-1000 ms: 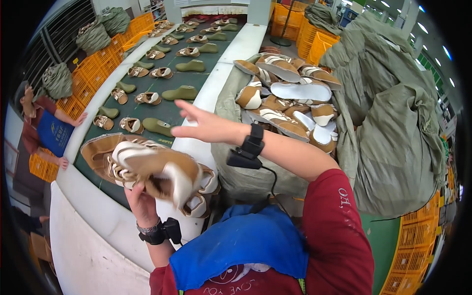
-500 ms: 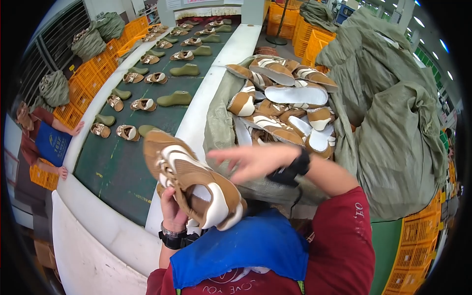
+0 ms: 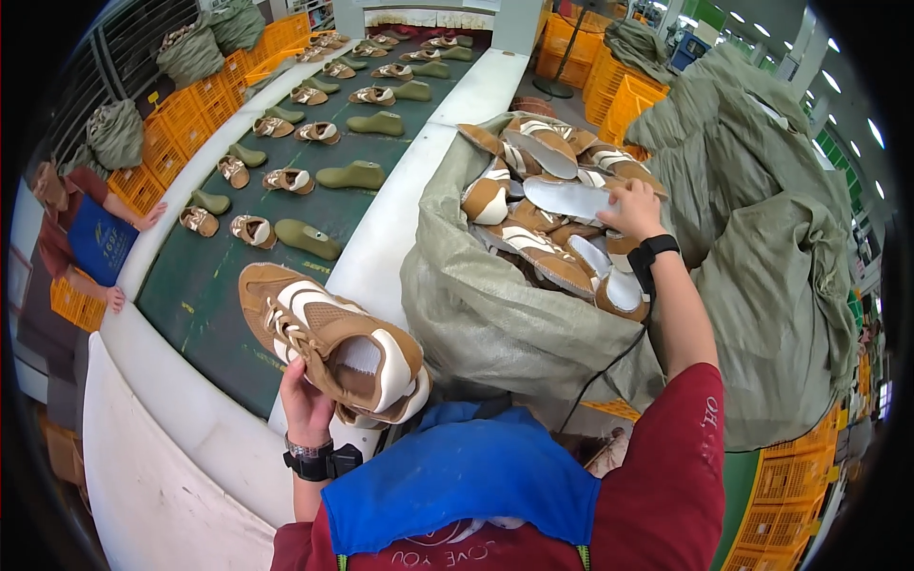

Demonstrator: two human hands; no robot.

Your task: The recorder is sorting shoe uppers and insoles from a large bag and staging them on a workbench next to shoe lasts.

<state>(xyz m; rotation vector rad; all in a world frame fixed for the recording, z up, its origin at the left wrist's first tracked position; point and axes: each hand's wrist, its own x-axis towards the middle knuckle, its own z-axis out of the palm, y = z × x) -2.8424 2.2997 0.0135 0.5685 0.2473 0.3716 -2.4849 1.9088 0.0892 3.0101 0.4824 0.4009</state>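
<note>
My left hand (image 3: 307,404) is closed around the side of a brown and white lace-up shoe upper (image 3: 328,347), held over the near end of the belt with its toe pointing far left. Beneath its heel shows part of what looks like a second one. To the right, my right hand (image 3: 632,207) reaches into a heaped sack. Its fingers are curled on the end of an overturned shoe upper (image 3: 564,197) with a white stitched underside. More brown uppers (image 3: 533,252) lie around it in the grey-green sack (image 3: 466,314).
A green conveyor belt (image 3: 209,314) with white borders carries several uppers and olive shoe lasts (image 3: 307,238). A co-worker (image 3: 81,228) stands at its left side, hands on the border. Orange crates (image 3: 171,133) line the far left; a large draped sack (image 3: 752,266) stands at right.
My right hand has moved right and away from me, from beside the held upper to the sack's pile. The left hand has lowered the held upper slightly to the left.
</note>
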